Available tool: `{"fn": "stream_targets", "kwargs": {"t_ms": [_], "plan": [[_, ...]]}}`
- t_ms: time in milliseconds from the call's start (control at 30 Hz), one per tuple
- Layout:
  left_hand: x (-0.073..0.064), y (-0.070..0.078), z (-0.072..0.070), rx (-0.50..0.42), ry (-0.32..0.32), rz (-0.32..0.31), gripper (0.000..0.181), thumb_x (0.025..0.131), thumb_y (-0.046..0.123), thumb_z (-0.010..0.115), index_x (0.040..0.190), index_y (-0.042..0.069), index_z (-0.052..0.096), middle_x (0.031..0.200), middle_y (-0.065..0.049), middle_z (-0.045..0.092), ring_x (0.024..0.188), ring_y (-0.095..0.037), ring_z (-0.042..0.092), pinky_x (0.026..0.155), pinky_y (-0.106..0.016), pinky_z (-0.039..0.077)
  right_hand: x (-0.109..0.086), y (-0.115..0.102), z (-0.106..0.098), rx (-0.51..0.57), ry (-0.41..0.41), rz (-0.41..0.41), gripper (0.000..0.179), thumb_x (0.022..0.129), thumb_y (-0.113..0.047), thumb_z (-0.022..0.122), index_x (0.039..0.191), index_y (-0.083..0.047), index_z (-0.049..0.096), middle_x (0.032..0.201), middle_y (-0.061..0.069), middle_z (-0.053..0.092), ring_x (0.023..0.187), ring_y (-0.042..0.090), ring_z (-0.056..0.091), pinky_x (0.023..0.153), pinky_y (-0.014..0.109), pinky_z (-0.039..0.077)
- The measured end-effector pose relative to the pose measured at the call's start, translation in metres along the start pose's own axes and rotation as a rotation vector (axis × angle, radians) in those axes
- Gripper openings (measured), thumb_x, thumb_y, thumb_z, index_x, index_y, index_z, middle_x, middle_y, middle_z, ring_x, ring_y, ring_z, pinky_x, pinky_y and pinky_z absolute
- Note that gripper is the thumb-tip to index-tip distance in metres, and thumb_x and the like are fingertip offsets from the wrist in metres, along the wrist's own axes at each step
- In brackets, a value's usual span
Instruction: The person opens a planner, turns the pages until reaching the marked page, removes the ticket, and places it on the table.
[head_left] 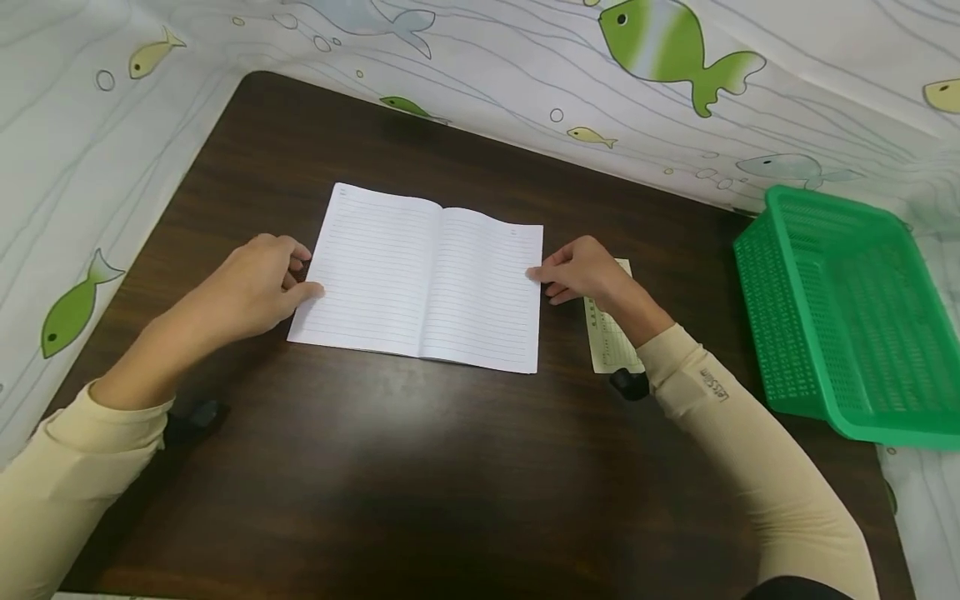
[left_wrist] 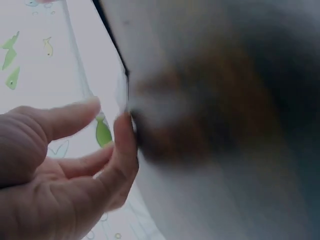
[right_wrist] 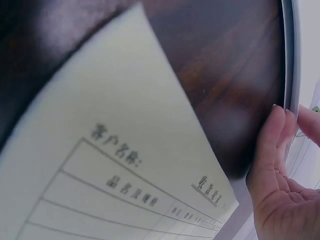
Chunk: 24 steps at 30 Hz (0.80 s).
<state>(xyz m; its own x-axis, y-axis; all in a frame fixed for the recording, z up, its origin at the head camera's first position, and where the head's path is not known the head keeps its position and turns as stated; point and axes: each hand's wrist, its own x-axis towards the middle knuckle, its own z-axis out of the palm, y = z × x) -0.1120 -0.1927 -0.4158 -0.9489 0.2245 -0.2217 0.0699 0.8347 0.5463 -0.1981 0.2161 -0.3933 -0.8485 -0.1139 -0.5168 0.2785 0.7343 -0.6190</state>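
An open notebook (head_left: pixel 375 267) with blank ruled pages lies spread across the dark table. My left hand (head_left: pixel 258 279) holds its left edge, the thumb over the page and the other fingers curled at the border. In the left wrist view, the left hand (left_wrist: pixel 75 165) has its index fingertip right at the notebook's edge. My right hand (head_left: pixel 581 271) pinches the right edge between thumb and fingers. The right wrist view shows the right hand (right_wrist: pixel 280 175) gripping the thin page stack (right_wrist: pixel 292 60). Beneath the right wrist lies a pale yellow printed form (head_left: pixel 611 337), partly covered.
A green plastic basket (head_left: pixel 787 333) stands at the table's right side. The dark wooden table (head_left: pixel 390 483) is bordered at the back and left by white fish-patterned sheeting (head_left: pixel 510 75). In the right wrist view, the form (right_wrist: pixel 125 105) shows a printed grid.
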Motion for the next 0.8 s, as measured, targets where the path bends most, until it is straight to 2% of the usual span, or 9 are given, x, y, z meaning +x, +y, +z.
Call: {"fn": "stream_targets", "kwargs": {"t_ms": [167, 300, 400, 600, 800], "plan": [[-0.002, 0.002, -0.003, -0.042, 0.046, -0.041, 0.053, 0.109, 0.014, 0.052, 0.146, -0.022, 0.044, 0.137, -0.043, 0.054, 0.123, -0.054, 0.059, 0.098, -0.066, 0.051, -0.002, 0.002, 0.0, -0.016, -0.01, -0.009, 0.037, 0.099, -0.025, 0.08, 0.116, 0.006, 0.07, 0.107, 0.011, 0.07, 0.081, 0.015, 0.072, 0.082, 0.034, 0.065], [-0.004, 0.005, -0.004, -0.131, 0.044, -0.068, 0.055, 0.112, 0.019, 0.043, 0.15, -0.02, 0.042, 0.14, -0.041, 0.058, 0.121, -0.051, 0.067, 0.101, -0.064, 0.053, -0.003, 0.001, 0.001, -0.031, 0.0, -0.022, 0.036, 0.098, -0.024, 0.08, 0.116, 0.006, 0.071, 0.104, 0.01, 0.071, 0.082, 0.016, 0.072, 0.082, 0.034, 0.066], [-0.002, 0.007, -0.004, -0.251, 0.001, -0.103, 0.056, 0.113, 0.019, 0.038, 0.155, -0.019, 0.035, 0.146, -0.041, 0.054, 0.121, -0.052, 0.069, 0.104, -0.064, 0.053, -0.003, 0.003, 0.001, -0.031, 0.005, -0.029, 0.036, 0.098, -0.023, 0.08, 0.117, 0.006, 0.071, 0.101, 0.009, 0.072, 0.082, 0.016, 0.072, 0.082, 0.035, 0.066], [0.0, 0.004, -0.011, -0.482, -0.087, -0.167, 0.055, 0.114, 0.012, 0.033, 0.16, -0.019, 0.024, 0.155, -0.042, 0.046, 0.136, -0.058, 0.057, 0.119, -0.066, 0.041, -0.002, 0.002, 0.0, -0.027, -0.001, -0.053, 0.039, 0.098, -0.023, 0.08, 0.12, 0.008, 0.07, 0.098, 0.01, 0.075, 0.079, 0.015, 0.071, 0.081, 0.035, 0.066], [0.003, 0.007, -0.011, -0.558, -0.124, -0.17, 0.055, 0.115, 0.01, 0.035, 0.159, -0.02, 0.023, 0.156, -0.043, 0.044, 0.141, -0.056, 0.054, 0.12, -0.062, 0.04, -0.002, 0.005, 0.001, -0.035, 0.008, -0.043, 0.038, 0.099, -0.022, 0.08, 0.12, 0.008, 0.071, 0.098, 0.011, 0.076, 0.078, 0.015, 0.071, 0.08, 0.034, 0.066]]}}
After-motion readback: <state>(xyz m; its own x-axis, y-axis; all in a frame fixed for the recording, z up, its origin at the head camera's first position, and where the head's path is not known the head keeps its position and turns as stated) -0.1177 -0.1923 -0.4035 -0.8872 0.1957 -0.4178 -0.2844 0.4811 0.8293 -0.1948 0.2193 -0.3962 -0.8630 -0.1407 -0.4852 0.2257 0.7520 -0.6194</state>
